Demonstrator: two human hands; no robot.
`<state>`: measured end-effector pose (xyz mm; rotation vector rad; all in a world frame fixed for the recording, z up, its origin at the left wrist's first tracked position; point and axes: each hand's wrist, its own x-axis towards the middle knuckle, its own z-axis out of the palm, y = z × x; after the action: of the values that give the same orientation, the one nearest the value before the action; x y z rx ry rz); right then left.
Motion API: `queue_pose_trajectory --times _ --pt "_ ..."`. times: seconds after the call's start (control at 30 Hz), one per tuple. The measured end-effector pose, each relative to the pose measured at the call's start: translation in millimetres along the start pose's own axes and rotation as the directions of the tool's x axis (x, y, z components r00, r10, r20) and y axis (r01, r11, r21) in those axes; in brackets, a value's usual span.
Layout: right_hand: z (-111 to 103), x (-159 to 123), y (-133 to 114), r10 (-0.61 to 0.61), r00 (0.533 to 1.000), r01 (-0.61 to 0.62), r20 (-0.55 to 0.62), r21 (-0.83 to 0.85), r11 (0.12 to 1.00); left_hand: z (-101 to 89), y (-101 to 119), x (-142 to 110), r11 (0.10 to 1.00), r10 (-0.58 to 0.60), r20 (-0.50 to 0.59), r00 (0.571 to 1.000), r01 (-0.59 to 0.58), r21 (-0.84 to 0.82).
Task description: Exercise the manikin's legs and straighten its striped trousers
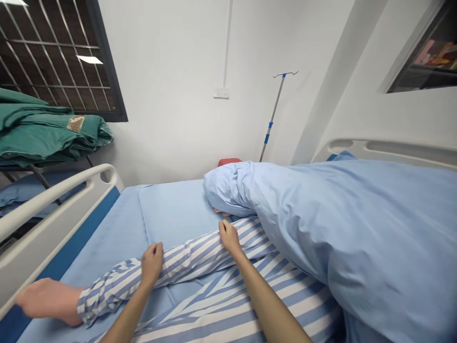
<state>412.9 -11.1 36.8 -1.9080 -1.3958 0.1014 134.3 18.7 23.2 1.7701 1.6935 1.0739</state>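
Note:
A leg in blue-and-white striped trousers (193, 255) lies across the bed, its bare foot (50, 300) toward the footboard. My left hand (152, 263) is closed on the trouser leg around the shin. Further up, near the knee, my right hand (229, 237) grips the same trouser leg, fingers curled in. Part of the fingers of both hands is turned away from view. More striped cloth spreads nearer to me, under my forearms. A light blue quilt (307, 205) is bunched over the upper part of the body, just right of my right hand.
The bed's blue sheet (174, 205) runs to a cream footboard (60, 190) at left; a headboard (385, 148) stands at right. Behind the bed are an IV pole (274, 112) and a red object (229, 161). Folded green covers (46, 133) are piled by the barred window.

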Motion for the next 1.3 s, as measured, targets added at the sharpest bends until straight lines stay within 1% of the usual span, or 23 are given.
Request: queue_pose_trajectory --times 0.07,0.13,0.17,0.23,0.27,0.33,0.4,0.43,0.5,0.57,0.6,0.67,0.73,0.8,0.83,0.87,0.9,1.0,1.03,1.13,1.17,1.23,1.3 --pt "-1 1 -5 -0.002 0.998 0.011 0.07 -0.133 0.991 -44.9 -41 0 0.99 -0.003 -0.037 0.999 0.008 0.142" --pt "-1 0 -11 -0.007 0.993 0.032 0.116 -0.215 0.976 -82.2 -74 0 0.961 0.04 -0.036 0.999 -0.029 0.275" --pt "0 -1 -16 -0.009 0.993 0.037 0.122 -0.232 0.972 -95.9 -85 -1 0.946 0.077 -0.018 0.997 -0.068 0.318" --pt "4 -5 -28 -0.002 0.993 0.033 0.12 -0.255 0.967 -111.3 -97 -2 0.912 0.157 0.028 0.987 -0.155 0.379" --pt "7 -9 -37 0.002 0.993 0.031 0.121 -0.264 0.964 -113.5 -100 -2 0.891 0.186 0.041 0.982 -0.186 0.413" --pt "20 -21 -63 -0.007 0.99 0.045 0.14 -0.268 0.962 -110.5 -102 -3 0.84 0.218 0.062 0.974 -0.22 0.497" --pt "41 -38 -100 -0.061 0.984 0.095 0.167 -0.206 0.974 -104.2 -104 -4 0.822 0.217 0.055 0.975 -0.213 0.528" --pt "55 -49 -122 -0.106 0.981 0.127 0.165 -0.126 0.984 -101.9 -105 -4 0.831 0.216 0.05 0.975 -0.21 0.515" --pt "86 -71 -168 -0.192 0.971 0.182 0.144 0.08 0.98 -101.2 -108 -2 0.885 0.196 0.027 0.98 -0.189 0.425" --pt "117 -93 -207 -0.263 0.956 0.219 0.13 0.278 0.935 -104.7 -107 1 0.944 0.156 -0.002 0.988 -0.149 0.294" --pt "132 -102 -221 -0.269 0.954 0.206 0.133 0.358 0.911 -106.8 -104 3 0.963 0.129 -0.019 0.992 -0.12 0.241" --pt "156 -115 -238 -0.248 0.955 0.144 0.162 0.478 0.866 -108.4 -92 9 0.991 0.053 -0.082 0.995 -0.042 0.127" --pt "169 -121 -242 -0.204 0.956 0.055 0.21 0.556 0.829 -103.8 -75 14 0.998 -0.039 -0.139 0.99 0.031 -0.06" --pt "169 -118 -237 -0.167 0.952 -0.03 0.259 0.616 0.787 -93.5 -61 16 0.952 -0.139 -0.145 0.98 0.092 -0.293" --pt "165 -115 -233 -0.156 0.949 -0.058 0.273 0.639 0.767 -87.2 -57 16 0.929 -0.172 -0.136 0.976 0.115 -0.352" --pt "159 -111 -229 -0.15 0.95 -0.071 0.275 0.656 0.751 -80.9 -54 15 0.925 -0.192 -0.13 0.973 0.135 -0.356" --pt "151 -106 -223 -0.154 0.953 -0.063 0.262 0.665 0.744 -74.8 -53 13 0.938 -0.199 -0.127 0.972 0.151 -0.311" --pt "129 -92 -206 -0.196 0.958 0.019 0.207 0.641 0.767 -59.6 -51 8 0.984 -0.147 -0.1 0.984 0.136 -0.112" --pt "124 -89 -200 -0.197 0.957 0.02 0.213 0.631 0.776 -55.1 -48 7 0.987 -0.128 -0.095 0.987 0.118 -0.106" --pt "113 -80 -184 -0.16 0.951 -0.05 0.265 0.641 0.766 -40.0 -34 6 0.968 -0.104 -0.105 0.989 0.076 -0.239" --pt "110 -78 -179 -0.155 0.952 -0.057 0.263 0.651 0.757 -34.1 -27 5 0.964 -0.101 -0.093 0.991 0.075 -0.254" --pt "103 -72 -170 -0.155 0.964 -0.028 0.218 0.659 0.751 -22.0 -15 5 0.977 -0.095 -0.048 0.994 0.084 -0.196" --pt "95 -66 -159 -0.145 0.973 -0.007 0.182 0.647 0.762 -10.6 -3 3 0.989 -0.084 -0.039 0.996 0.079 -0.125"
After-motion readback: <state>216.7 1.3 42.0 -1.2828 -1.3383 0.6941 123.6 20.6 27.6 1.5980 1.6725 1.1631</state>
